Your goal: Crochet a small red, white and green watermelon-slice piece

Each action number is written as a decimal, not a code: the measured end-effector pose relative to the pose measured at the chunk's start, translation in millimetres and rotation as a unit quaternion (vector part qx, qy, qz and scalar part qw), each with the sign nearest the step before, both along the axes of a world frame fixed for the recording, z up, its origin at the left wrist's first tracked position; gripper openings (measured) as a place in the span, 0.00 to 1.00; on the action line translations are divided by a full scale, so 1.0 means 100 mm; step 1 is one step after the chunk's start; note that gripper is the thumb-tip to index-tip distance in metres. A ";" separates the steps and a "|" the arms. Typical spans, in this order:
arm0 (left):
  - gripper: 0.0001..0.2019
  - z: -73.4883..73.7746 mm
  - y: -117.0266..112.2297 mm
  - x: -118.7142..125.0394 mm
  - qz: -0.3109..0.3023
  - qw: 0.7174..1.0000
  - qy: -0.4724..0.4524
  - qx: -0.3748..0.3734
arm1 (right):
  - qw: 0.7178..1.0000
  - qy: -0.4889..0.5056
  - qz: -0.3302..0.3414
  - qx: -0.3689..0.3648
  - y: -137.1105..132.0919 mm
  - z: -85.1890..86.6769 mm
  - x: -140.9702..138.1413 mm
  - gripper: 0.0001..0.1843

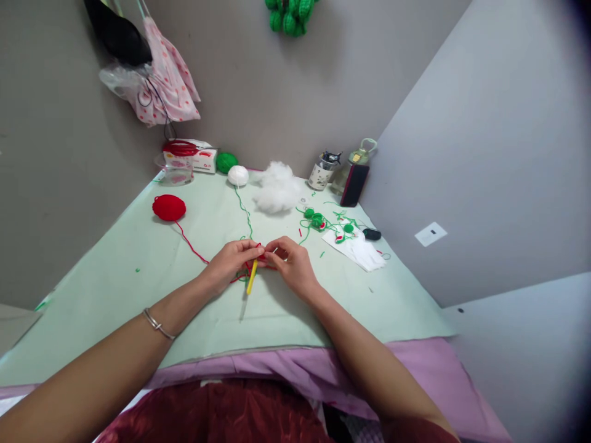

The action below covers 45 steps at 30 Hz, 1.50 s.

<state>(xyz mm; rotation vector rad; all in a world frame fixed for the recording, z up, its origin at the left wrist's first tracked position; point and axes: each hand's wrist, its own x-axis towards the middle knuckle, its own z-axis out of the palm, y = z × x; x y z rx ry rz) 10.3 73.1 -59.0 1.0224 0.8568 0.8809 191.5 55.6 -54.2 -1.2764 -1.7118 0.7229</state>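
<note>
Red yarn (pixel 262 256), pinched in left hand (pixel 234 261) and right hand (pixel 294 266), seemed only partly worked, its strand (pixel 192 248) uncut from the ball (pixel 168 208).

the tabletop (pixel 92 301) lies open at front left; red yarn (pixel 168 208) obstructs farther back.

My left hand (pixel 231 259) and right hand (pixel 294 263) meet above the pale green tabletop (pixel 111 283), fingertips pinching red yarn (pixel 261 253), and a yellow handle (pixel 252 278) slants down just below them. A red strand (pixel 190 244) runs from the red ball (pixel 168 208) towards my left hand. Farther back I see a white ball (pixel 237 176), a green ball (pixel 226 162) and a heap of white fluff (pixel 277 187). On my right, small green pieces (pixel 316 219) lie among loose threads, some on white paper (pixel 362 253), near a tilted phone (pixel 354 184).
</note>
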 end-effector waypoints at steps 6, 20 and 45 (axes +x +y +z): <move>0.18 0.00 0.01 -0.02 -0.006 1.000 0.004 -0.004 | 1.000 -0.014 0.008 0.013 0.00 0.01 0.03 0.03; 0.17 0.08 0.00 0.01 0.049 0.999 -0.016 -0.005 | 0.998 0.047 -0.013 -0.050 0.03 0.05 0.01 0.08; 0.19 0.04 0.00 0.04 0.090 0.994 -0.058 -0.005 | 1.000 -0.024 -0.007 0.000 0.01 0.05 -0.03 0.06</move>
